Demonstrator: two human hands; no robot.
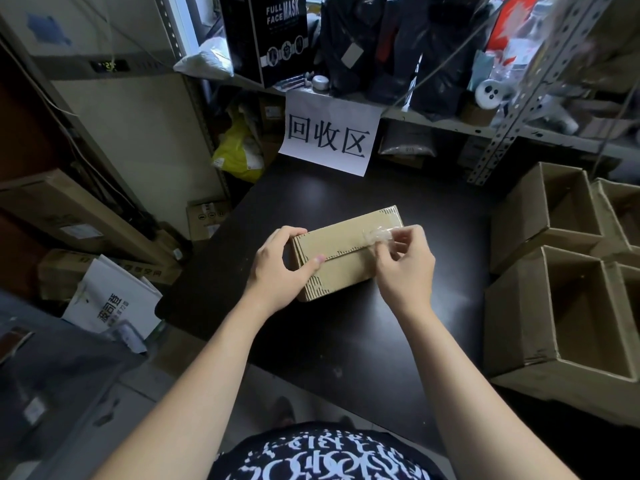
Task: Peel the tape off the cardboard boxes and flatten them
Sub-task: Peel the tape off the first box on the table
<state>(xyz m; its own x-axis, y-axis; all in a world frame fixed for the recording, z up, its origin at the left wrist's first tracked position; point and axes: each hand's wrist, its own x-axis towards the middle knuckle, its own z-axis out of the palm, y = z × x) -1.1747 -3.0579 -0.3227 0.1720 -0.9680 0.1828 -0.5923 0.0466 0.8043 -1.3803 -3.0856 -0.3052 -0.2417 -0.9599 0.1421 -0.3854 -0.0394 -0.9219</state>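
Currently: small closed cardboard box (341,252) sits at centre frame on the dark table (346,341), long side running lower left to upper right, flaps shut.

Left hand (278,268) grips the box's left end. The thumb lies on the near top face and the fingers curl over the far edge.

Right hand (405,268) is at the box's right part. Its thumb and fingertips pinch a crumpled bit of clear tape (379,235), lifted off the top face. The rest of the strip looks to run on toward the far right corner of the box; it is glossy and hard to trace.

Both forearms come in from the bottom of the frame, over a dark printed shirt (322,459).

Right edge of frame: several open-topped cardboard boxes (519,306) standing in a cluster on the table, touching each other, well apart from the small box.

Upper centre: white paper sign (329,133) with three black characters, hanging off the edge of a metal shelf (450,124). Above it is a black "FULL FACE MASK" carton (277,36) next to dark bags.

Lower left, off the table: white printed bag (110,303) and flat brown cartons. A yellow bag (239,150) sits left of the sign.
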